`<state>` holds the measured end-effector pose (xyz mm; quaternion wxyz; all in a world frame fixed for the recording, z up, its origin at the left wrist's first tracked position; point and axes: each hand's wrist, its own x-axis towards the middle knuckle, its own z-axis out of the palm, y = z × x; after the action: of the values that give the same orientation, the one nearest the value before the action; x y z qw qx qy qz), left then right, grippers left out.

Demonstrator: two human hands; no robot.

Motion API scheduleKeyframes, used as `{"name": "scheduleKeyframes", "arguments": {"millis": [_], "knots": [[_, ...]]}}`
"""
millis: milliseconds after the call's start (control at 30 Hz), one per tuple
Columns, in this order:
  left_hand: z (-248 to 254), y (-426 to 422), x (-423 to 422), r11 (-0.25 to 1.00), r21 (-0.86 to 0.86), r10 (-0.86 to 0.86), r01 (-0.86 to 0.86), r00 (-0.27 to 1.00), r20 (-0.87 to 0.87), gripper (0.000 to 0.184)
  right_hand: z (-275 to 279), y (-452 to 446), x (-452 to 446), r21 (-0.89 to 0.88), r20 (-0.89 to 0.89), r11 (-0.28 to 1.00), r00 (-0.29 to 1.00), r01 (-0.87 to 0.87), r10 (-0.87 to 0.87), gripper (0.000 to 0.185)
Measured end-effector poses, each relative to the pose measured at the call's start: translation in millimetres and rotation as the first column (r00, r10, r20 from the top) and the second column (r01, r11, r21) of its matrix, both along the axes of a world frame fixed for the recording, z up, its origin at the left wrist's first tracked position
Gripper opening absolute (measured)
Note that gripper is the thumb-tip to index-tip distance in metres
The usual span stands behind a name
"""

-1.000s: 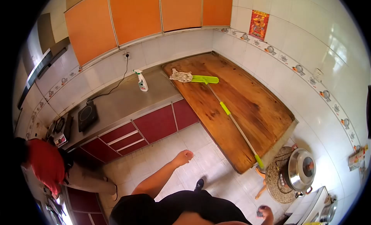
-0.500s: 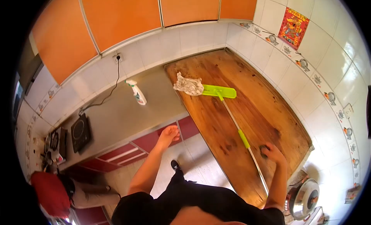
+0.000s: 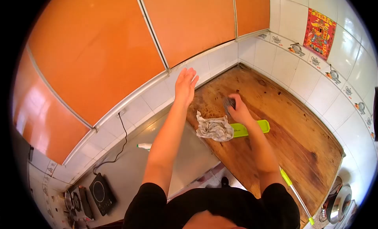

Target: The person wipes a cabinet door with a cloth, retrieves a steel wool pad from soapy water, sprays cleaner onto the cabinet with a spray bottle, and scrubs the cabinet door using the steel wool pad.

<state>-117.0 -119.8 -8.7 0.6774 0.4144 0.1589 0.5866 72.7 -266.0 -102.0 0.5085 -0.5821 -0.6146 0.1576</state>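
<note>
My right hand [image 3: 241, 111] is closed around a dark grey scouring pad [image 3: 227, 104], probably steel wool, over the far part of the wooden countertop [image 3: 271, 99]. My left hand [image 3: 186, 87] is raised in front of the wall tiles under the orange cabinets, its fingers stretched out and holding nothing. Just below the pad, a crumpled greyish-white cloth [image 3: 214, 128] lies against the green mop head [image 3: 263, 126]. My right forearm hides part of the mop head and its pole.
Orange cabinets [image 3: 193, 20] overhang the counter's back. Left on the metal counter [image 3: 130, 166] are a spray bottle [image 3: 144, 146], mostly behind my left arm, and a black induction cooker [image 3: 101, 193] with a cord. A lidded pan [image 3: 341, 203] stands at lower right.
I have moved forward to the counter. My right hand has carried the pad to the far part of the wood. My left hand has risen towards the cabinets and its fingers have straightened.
</note>
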Motion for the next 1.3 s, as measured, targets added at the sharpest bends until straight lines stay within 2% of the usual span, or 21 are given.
{"name": "scheduleKeyframes", "arguments": {"millis": [100,133,233,267,367,400,433,500,533,600,633,700,733,833,867,967,1067,1167,1200,1300], "knots": [[11.9,35.6,13.4,0.996,-0.089,-0.009,0.023,0.986,0.165,0.038,54.2,65.7,-17.2,0.206,-0.061,0.978,0.997,-0.037,0.051,0.04],[17.7,38.0,16.8,0.999,-0.042,0.01,-0.002,0.983,0.182,0.037,71.2,87.4,-24.7,0.293,-0.07,0.955,0.995,-0.046,0.07,0.04],[26.8,43.5,17.3,0.993,-0.062,-0.077,0.096,0.965,0.249,0.045,96.4,141.7,-47.8,0.653,0.105,0.756,0.993,-0.03,-0.052,0.043],[23.4,49.7,18.3,0.993,-0.022,-0.105,0.115,0.961,0.255,0.058,101.6,151.7,-54.4,0.676,0.112,0.736,0.992,-0.029,-0.063,0.043],[21.5,59.3,17.6,0.974,-0.011,-0.213,0.228,0.925,0.313,0.07,113.7,173.9,-65.1,0.737,0.193,0.674,0.971,-0.05,-0.138,0.043],[21.1,60.0,17.2,0.964,0.042,-0.264,0.261,0.942,0.208,0.084,114.8,181.2,-68.0,0.752,0.249,0.655,0.953,-0.076,-0.175,0.042],[18.0,63.5,19.3,0.978,0.034,-0.207,0.205,0.958,0.198,0.086,115.5,187.1,-69.8,0.767,0.302,0.634,0.929,-0.101,-0.216,0.041],[14.5,73.8,29.2,0.994,0.034,-0.107,0.102,0.977,0.186,0.089,114.3,192.1,-70.6,0.782,0.288,0.614,0.936,-0.109,-0.201,0.04],[16.6,74.1,33.5,0.995,0.039,-0.093,0.088,0.983,0.157,0.091,113.4,195.0,-67.7,0.788,0.287,0.604,0.938,-0.116,-0.195,0.039],[22.5,71.5,36.8,0.997,0.051,-0.057,0.053,0.994,0.096,0.096,106.1,204.9,-47.2,0.787,0.303,0.614,0.904,-0.059,-0.301,0.039],[23.3,73.2,35.9,0.994,0.059,-0.101,0.095,0.99,0.097,0.098,101.0,209.1,-34.2,0.786,0.309,0.618,0.885,-0.031,-0.349,0.039],[24.1,79.8,37.3,0.981,0.078,-0.186,0.178,0.976,0.11,0.101,94.8,224.2,9.3,0.736,0.225,0.65,0.838,0.189,-0.498,0.04],[25.1,79.0,40.1,0.983,0.107,-0.161,0.151,0.983,0.09,0.105,95.8,226.8,20.5,0.699,0.191,0.653,0.803,0.293,-0.565,0.04],[21.5,82.2,47.6,0.982,0.085,-0.175,0.168,0.981,0.088,0.112,92.8,234.5,17.1,0.645,0.053,0.669,0.852,0.369,-0.521,0.037],[23.0,83.1,53.2,0.983,0.095,-0.167,0.16,0.984,0.068,0.11,93.2,232.8,2.1,0.703,0.143,0.633,0.806,0.326,-0.574,0.039],[26.2,80.2,65.5,0.986,0.099,-0.138,0.135,0.99,0.022,0.107,99.9,203.8,-39.1,0.74,0.156,0.653,0.905,0.158,-0.396,0.038],[25.9,82.5,67.8,0.986,0.073,-0.154,0.152,0.988,0.012,0.106,95.3,213.6,-4.9,0.758,0.259,0.642,0.849,0.117,-0.46,0.04],[25.9,89.4,72.9,0.977,0.061,-0.207,0.204,0.978,0.034,0.106,90.7,232.4,44.4,0.64,0.113,0.689,0.845,0.34,-0.522,0.044],[26.7,88.2,76.4,0.977,0.051,-0.209,0.207,0.977,0.034,0.104,88.9,238.0,46.7,0.652,0.072,0.653,0.826,0.386,-0.559,0.046],[25.8,92.2,92.1,0.978,0.064,-0.197,0.2,0.979,-0.059,0.101,91.9,223.0,13.3,0.737,0.093,0.614,0.858,0.282,-0.505,0.045]]}}
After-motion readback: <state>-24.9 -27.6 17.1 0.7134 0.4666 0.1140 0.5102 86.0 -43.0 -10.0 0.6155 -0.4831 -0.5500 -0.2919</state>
